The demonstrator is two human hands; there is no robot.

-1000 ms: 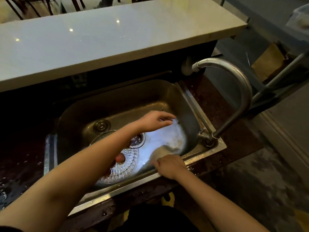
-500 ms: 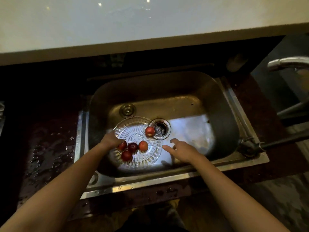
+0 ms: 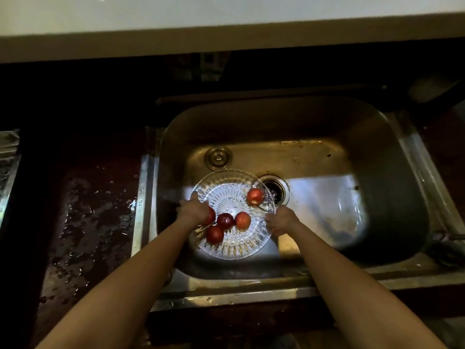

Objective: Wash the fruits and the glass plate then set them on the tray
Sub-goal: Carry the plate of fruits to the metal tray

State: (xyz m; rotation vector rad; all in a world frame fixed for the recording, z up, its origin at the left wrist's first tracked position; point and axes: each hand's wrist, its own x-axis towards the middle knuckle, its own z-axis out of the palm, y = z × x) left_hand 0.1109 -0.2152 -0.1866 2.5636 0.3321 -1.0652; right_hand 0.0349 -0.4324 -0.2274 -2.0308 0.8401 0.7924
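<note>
- Your left hand point(image 3: 193, 212) was closed on the plate point(image 3: 232, 214) at its left rim, fingers over the edge, partly covering one fruit.
- Your right hand point(image 3: 281, 221) met the right rim; it looked wrapped around the edge, though whether the fingers had fully closed underneath could not be told.
- The plate sat low in the sink point(image 3: 392, 137), centre of the frame, its upper right edge overlapping the drain point(image 3: 275, 188).
- Five red fruits point(image 3: 225, 221) lay on it: four bunched toward the lower left, one point(image 3: 255, 196) apart near the upper right rim.
- My judgement: you were about to lift or tilt the plate. With loose round fruits on wet glass, you needed to keep it level, since a tilt toward the drain would have sent the lone fruit rolling off.
- Cut glass is slippery when wet, so thumbs on top and fingers beneath on both sides would have served best.
- No running water showed, and the tap was out of frame.
- No tray was clearly visible; something at the far left edge was too dark to name.
</note>
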